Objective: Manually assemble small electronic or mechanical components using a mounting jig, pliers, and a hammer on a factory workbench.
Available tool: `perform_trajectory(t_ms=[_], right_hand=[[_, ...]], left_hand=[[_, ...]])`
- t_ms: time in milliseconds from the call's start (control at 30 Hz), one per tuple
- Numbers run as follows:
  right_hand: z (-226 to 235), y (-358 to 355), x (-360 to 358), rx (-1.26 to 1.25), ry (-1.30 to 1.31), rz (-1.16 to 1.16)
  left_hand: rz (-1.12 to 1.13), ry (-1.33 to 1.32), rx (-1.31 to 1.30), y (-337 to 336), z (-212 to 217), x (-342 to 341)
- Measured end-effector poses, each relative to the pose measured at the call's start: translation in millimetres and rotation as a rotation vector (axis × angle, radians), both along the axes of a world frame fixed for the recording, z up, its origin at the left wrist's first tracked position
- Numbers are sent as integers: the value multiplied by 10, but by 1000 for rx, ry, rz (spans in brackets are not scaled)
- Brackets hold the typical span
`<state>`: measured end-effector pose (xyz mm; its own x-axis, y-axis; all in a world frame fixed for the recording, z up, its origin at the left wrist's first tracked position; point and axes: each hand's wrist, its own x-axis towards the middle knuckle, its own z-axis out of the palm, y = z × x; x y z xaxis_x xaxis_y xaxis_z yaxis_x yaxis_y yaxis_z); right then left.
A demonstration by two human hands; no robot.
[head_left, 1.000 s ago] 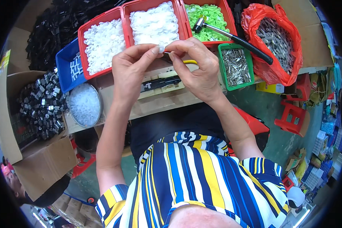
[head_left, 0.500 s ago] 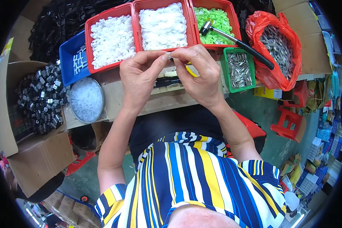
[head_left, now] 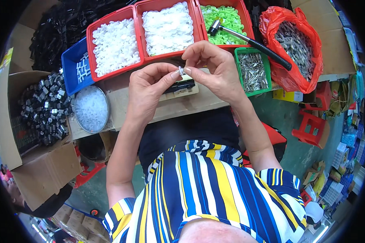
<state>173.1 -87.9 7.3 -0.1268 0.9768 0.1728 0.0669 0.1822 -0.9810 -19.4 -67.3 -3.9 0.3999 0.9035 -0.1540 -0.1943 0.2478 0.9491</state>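
My left hand (head_left: 144,91) pinches a small white plastic part (head_left: 181,71) between thumb and forefinger. From the other side my right hand (head_left: 217,75) closes on the same part, its thumb tip pressed against it and the forefinger lifted and bent above. Fine detail of the part is too small to make out. Just under the hands lies a cream-coloured block (head_left: 182,94) with a black piece (head_left: 181,86) on it, partly covered by my fingers.
Beyond the hands stand red trays (head_left: 140,40) of white and green parts. A hammer (head_left: 251,43) lies across the tray edge. Around them are a green bin (head_left: 253,93) of metal pins, a red bag (head_left: 267,28), a blue bin (head_left: 69,69), a round dish (head_left: 108,107) and a carton (head_left: 48,160).
The white part shows more clearly between the fingertips. My right forefinger has lifted away, and the right hand has turned. A yellow item near my right fingers is no longer visible.
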Motion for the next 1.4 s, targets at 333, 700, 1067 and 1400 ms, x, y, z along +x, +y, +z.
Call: perform_trajectory(t_ms=[333,700,1067,1400], right_hand=[[-108,-125,-265,530,-516,-301],[-256,-180,-284,487,-640,-176],[-455,-161,-406,401,-647,-47],[-382,-168,-413,391,-768,8]], left_hand=[[131,-145,-103,-125,-64,-18],[256,592,428,-412,-71,-223],[194,1113,1273,-540,-440,-337],[60,1198,1498,-415,-464,-433]])
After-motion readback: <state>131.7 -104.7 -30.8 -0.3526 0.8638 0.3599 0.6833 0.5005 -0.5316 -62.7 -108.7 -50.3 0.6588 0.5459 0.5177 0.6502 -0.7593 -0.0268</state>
